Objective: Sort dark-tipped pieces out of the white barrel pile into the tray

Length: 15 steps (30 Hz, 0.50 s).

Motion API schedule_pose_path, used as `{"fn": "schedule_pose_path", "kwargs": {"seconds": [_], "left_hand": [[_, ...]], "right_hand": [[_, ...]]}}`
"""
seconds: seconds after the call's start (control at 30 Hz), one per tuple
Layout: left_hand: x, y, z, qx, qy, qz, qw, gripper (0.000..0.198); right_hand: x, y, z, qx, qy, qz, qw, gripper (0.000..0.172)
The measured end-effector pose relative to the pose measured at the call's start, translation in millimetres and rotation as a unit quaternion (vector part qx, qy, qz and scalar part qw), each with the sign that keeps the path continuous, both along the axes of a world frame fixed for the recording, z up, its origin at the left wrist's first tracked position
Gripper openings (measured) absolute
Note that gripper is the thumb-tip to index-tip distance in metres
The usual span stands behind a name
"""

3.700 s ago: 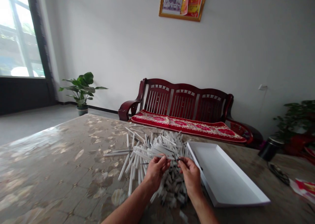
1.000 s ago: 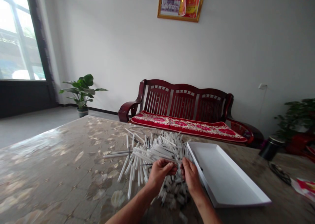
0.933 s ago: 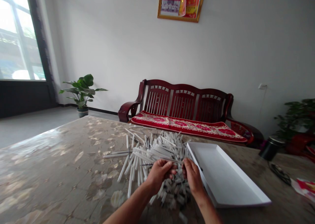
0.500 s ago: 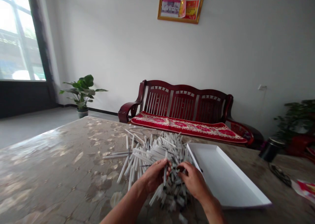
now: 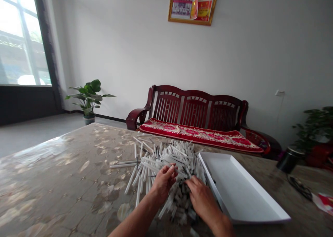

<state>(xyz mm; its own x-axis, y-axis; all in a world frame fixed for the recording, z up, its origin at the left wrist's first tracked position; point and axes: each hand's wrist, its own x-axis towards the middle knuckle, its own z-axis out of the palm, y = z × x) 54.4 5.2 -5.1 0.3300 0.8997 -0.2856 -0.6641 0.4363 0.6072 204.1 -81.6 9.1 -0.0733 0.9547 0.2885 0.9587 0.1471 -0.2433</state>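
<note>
A heap of thin, whitish plastic tubes [image 5: 179,153] lies on the table, long ones at the back and left. Shorter clear pieces with dark parts [image 5: 180,204] gather at its near side. My left hand [image 5: 163,183] is closed in a pinch over the heap's middle; a pale tube end seems to show at the fingertips, the rest hidden by the fingers. Just right of it, my right hand [image 5: 203,197] reaches down into the heap with fingers together, touching the small dark-tipped pieces. What it grips is hidden.
Right of the heap lies a shallow white box [image 5: 241,192], a small dark piece by its left wall. Beyond it are a black canister [image 5: 290,160] and a dark cable [image 5: 299,187]. A wooden bench [image 5: 195,108] stands behind the patterned table [image 5: 65,181].
My left hand has turned, so the upright tube it held no longer shows clearly. My right hand has moved slightly down into the small pieces. The view has shifted a little.
</note>
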Motion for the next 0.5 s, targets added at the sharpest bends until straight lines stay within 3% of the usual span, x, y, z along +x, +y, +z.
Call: {"fn": "schedule_pose_path", "kwargs": {"seconds": [0.1,0.17,0.23,0.3,0.37,0.5], "left_hand": [[0.5,-1.1,1.2,0.008,-0.005,0.015,1.0,0.013],[0.9,-2.2,2.1,0.011,-0.009,0.018,1.0,0.012],[1.6,-3.6,3.1,0.008,-0.008,0.019,1.0,0.013],[2.8,-5.1,3.8,0.01,-0.006,0.019,1.0,0.014],[4.0,-6.5,3.9,0.014,-0.005,0.019,1.0,0.014],[5.9,-7.9,2.5,0.022,-0.006,0.021,1.0,0.017]], "right_hand": [[13.1,6.3,-5.7,0.083,0.181,-0.028,0.98,0.023],[19.3,10.1,-8.3,0.132,0.338,-0.062,0.93,0.017],[19.9,11.8,-9.0,0.142,0.474,-0.081,0.866,0.032],[15.3,11.7,-8.2,0.131,0.55,-0.078,0.821,0.043],[8.3,10.9,-7.1,0.123,0.566,-0.067,0.813,0.045],[-0.9,12.1,-8.5,0.109,0.55,-0.056,0.826,0.041]]}}
